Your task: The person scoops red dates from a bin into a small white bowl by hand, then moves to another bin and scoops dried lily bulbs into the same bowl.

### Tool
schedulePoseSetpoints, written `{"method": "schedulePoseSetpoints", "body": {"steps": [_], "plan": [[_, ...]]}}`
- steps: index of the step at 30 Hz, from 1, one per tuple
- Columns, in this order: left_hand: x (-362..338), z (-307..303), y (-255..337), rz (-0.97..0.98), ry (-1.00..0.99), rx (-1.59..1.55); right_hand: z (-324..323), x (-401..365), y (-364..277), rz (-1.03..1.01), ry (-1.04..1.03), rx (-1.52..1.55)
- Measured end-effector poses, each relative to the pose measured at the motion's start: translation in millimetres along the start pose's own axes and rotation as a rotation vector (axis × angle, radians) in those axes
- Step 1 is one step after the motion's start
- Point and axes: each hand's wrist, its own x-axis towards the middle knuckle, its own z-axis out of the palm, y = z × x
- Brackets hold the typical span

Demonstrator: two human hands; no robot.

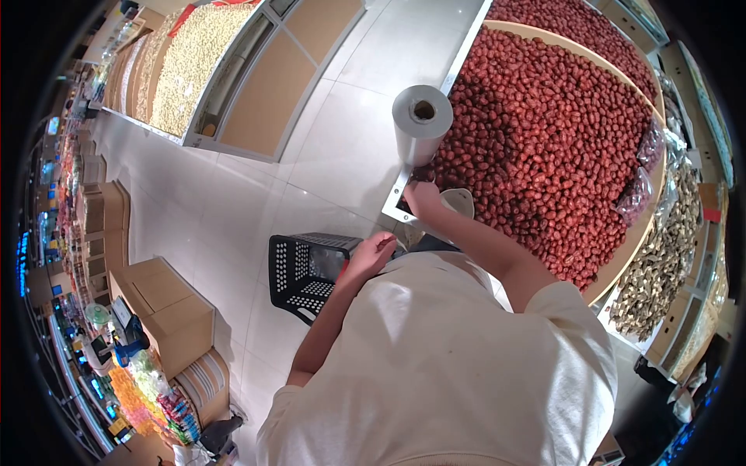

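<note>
Since the roll of plastic bags (422, 116) stands upright at the corner of the red-date bin (544, 132), within arm's reach, the right hand (423, 196) meets its hanging film beside a white scoop (460, 202). Whether it pinches the film I cannot tell. The left hand (374, 252), fingers curled together, hangs above the black basket (305, 273).

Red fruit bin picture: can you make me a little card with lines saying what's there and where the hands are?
Place: shop aisle with a pale tiled floor
Bin: heaped with small red fruits
Roll: grey film roll standing at the bin's corner
Right: right hand at the foot of the roll
Left: left hand curled, beside the black basket
Grip: too small to tell what either hand holds
</note>
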Motion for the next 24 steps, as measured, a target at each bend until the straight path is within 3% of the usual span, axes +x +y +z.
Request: {"method": "schedulePoseSetpoints", "body": {"steps": [24], "plan": [[5, 5, -13, 0.027, 0.040, -0.087, -11, 0, -7, 0.073, -0.011, 0.084]]}}
